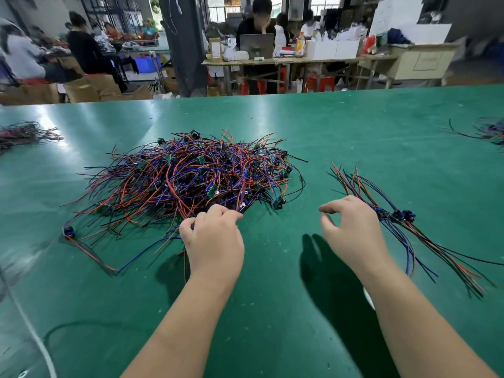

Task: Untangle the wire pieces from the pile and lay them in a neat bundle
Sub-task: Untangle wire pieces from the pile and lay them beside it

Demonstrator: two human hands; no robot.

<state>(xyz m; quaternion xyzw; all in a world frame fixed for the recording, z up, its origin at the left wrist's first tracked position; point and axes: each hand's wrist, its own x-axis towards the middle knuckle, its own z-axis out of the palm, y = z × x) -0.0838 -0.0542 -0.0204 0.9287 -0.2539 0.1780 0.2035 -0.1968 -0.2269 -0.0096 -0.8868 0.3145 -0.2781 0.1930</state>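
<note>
The tangled red, blue and black wire pile [185, 175] is pinched at its near edge by the left hand [215, 241]; the right hand [351, 233], loosely curled and empty, is held beside the straightened wire bundle [398, 216].

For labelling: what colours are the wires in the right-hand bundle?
The bundle is red, blue and black; head view.

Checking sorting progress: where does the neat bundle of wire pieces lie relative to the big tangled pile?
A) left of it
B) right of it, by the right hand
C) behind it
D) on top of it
B: the bundle lies on the table right of the pile, just past the right hand.
</note>
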